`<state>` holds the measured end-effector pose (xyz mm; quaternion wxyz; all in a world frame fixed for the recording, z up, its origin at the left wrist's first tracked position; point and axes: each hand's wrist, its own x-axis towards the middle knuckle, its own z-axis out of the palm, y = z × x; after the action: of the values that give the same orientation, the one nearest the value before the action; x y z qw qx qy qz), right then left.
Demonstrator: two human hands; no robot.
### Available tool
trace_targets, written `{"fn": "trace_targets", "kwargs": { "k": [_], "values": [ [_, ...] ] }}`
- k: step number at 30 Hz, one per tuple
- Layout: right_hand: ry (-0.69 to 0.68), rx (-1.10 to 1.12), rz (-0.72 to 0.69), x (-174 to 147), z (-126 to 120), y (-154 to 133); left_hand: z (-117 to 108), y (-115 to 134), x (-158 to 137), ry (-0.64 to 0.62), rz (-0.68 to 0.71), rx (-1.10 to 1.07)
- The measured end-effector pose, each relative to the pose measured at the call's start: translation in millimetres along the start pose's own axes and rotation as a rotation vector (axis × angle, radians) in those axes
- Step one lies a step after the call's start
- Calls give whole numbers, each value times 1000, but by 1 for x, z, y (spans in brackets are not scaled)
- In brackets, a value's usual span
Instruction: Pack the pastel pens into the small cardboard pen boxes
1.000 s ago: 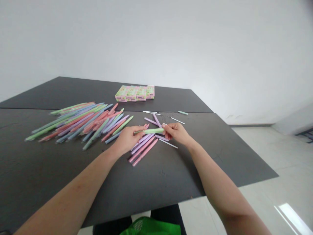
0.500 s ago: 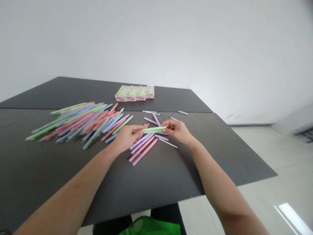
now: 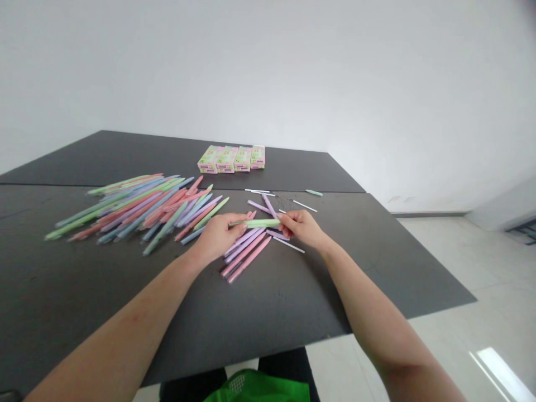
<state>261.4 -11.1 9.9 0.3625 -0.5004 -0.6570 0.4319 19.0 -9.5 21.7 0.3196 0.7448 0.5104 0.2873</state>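
A light green pen (image 3: 263, 223) is stretched level between my two hands above the table. My left hand (image 3: 221, 234) is closed around its left end, thumb and fingers pinching it. The right end sits pinched in the fingertips of my right hand (image 3: 300, 228), which hide its tip. Just under the pen lie purple pens (image 3: 248, 241) and pink pens (image 3: 250, 260) side by side, partly covered by my left hand. Near my right hand are loose purple pen pieces (image 3: 270, 205) and a thin white stick like a pen refill (image 3: 288, 244).
A large heap of coloured pens (image 3: 138, 209) spreads over the left of the dark table (image 3: 201, 318). Several pink and green boxes (image 3: 226, 159) stand in a row behind. Thin white sticks (image 3: 304, 206) and a short green piece (image 3: 314, 192) lie farther right.
Two green lengths showed between my hands before; now one shows in line between them. My right fingers have closed in more tightly around its right end.
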Motion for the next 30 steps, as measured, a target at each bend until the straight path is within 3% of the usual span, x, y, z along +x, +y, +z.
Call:
{"fn": "trace_targets", "kwargs": {
  "k": [10,19,30],
  "values": [
    [41,-38,-155,1,-4,4,0,0,0,-77,-91,-57],
    [-8,-13,-28,0,-1,5,7,-6,0,67,136,93],
    [-33,-11,31,-1,0,-1,7,-3,0,67,166,87]
  ]
}}
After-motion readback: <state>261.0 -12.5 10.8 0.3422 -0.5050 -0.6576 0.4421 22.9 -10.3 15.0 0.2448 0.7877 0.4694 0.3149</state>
